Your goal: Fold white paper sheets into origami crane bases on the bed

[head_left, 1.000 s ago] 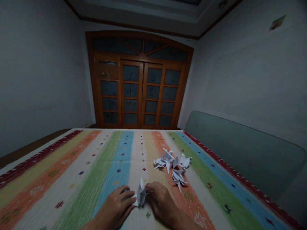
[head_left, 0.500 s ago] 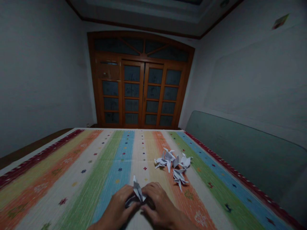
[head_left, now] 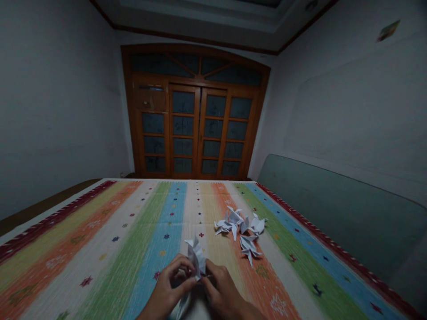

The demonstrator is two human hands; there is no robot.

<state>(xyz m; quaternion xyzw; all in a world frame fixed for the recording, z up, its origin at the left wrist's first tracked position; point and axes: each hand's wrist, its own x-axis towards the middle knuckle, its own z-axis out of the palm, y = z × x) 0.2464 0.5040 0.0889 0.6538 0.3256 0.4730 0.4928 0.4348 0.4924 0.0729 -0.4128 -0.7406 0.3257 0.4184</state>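
Note:
A folded white paper crane (head_left: 196,257) stands up between my two hands, low in the middle of the view. My left hand (head_left: 173,282) pinches it from the left with thumb and forefinger at its lower part. From the right, the thumb and fingers of my right hand (head_left: 220,284) are closed on its lower edge. Several finished white paper cranes (head_left: 248,229) lie in a loose cluster on the cloth, beyond my right hand and to its right.
A striped, multicoloured tablecloth (head_left: 133,249) covers the long table. Along the right side runs a pale green panel (head_left: 327,204) that rises above the table's edge. Wooden doors with glass panes (head_left: 200,129) stand beyond the far end.
The paper crane has been turned and raised, so a broader face of it shows. My hands have shifted around it, the left one moving slightly right. The cluster of cranes lies unchanged.

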